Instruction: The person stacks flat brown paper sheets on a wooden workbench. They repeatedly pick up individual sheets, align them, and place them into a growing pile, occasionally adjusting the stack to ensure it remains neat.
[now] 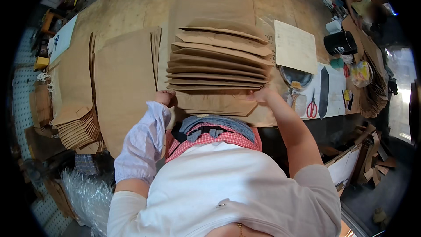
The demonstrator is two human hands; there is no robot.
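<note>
Several brown paper bags [219, 57] lie overlapped in front of me, their folded ends fanned out like steps. The nearest one, a paper bag [215, 103], lies flat along the table's front edge, close to my waist. At its left corner is my left hand [165, 97], fingers curled in and closed at the edge of the paper. My right hand [259, 95] grips the paper at the right end of the nearest fold, its fingertips partly hidden by the bag. A light checked sleeve cover wraps my left forearm; the right forearm is bare.
On the left lie flat brown paper stacks [125, 74] and a fanned bundle of folded bags [78, 127]. To the right are a pale sheet [295, 46], red-handled scissors [312, 109], a dark pointed strip [324, 92], a brush [297, 86] and a black cup [340, 43].
</note>
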